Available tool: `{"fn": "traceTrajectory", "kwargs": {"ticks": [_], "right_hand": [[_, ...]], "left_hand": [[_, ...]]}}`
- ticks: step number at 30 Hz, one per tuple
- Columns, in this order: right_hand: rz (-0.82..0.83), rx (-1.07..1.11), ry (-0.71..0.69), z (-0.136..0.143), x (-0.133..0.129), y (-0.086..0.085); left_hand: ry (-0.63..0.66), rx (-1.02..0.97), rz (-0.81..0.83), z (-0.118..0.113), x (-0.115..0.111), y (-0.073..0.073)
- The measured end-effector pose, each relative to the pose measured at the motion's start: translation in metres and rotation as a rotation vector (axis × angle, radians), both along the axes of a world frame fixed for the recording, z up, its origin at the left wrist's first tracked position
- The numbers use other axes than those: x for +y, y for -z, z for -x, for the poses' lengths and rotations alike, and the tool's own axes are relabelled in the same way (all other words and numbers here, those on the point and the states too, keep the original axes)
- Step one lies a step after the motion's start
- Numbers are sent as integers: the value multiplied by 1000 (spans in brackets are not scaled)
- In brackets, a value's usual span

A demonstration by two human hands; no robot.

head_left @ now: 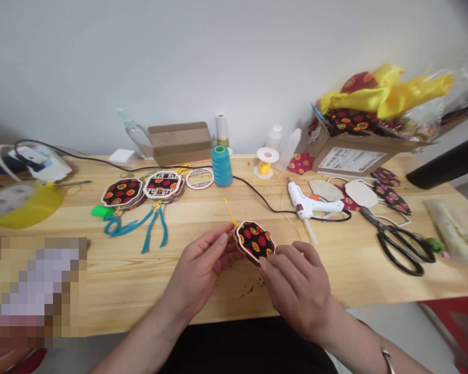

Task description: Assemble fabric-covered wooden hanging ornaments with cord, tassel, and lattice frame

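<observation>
Between my two hands, just above the table's front part, is a small scallop-edged ornament (256, 240) with a pale wooden rim and dark fabric patterned in red and orange. A yellow cord sticks out from its upper left. My left hand (208, 254) grips the left edge, thumb on top and fingers partly hidden behind. My right hand (296, 285) has its fingers closed on the lower right edge. Dark scraps (253, 286) lie on the wood below. Similar ornaments (122, 192) with blue tassels (155, 228) are stacked to the left.
A white glue gun (315, 205) lies right of the hands, with black scissors (403, 244) beyond. At the back stand a blue thread cone (222, 169), a yellow cord spool (265, 163) and a carton of fabric (347, 156). A black cable (257, 193) crosses the table (132, 291).
</observation>
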State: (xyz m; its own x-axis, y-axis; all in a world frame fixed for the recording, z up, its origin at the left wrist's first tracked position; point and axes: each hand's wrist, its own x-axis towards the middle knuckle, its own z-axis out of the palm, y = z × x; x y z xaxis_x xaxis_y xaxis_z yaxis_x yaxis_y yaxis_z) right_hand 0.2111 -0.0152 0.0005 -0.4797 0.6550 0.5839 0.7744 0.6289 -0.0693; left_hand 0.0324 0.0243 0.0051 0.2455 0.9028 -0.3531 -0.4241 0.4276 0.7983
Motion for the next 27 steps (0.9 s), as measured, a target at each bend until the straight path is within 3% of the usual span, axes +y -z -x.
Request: {"fn": "traceTrajectory", "kwargs": {"ticks": [5,11,15,24,27], "right_hand": [[-69,-161,-45,10,1,1],[-58,-203,-41,22,1,11],[-42,-231,-15,25,0,17],[-64,-256,43,35,2,17],[-75,-256,43,39,4,17]], "left_hand": [[46,94,2,2,0,1],[80,333,-52,5,5,6],[114,384,-76,7,8,9],[-69,478,-117,3,11,11],[-69,561,-176,3,12,15]]}}
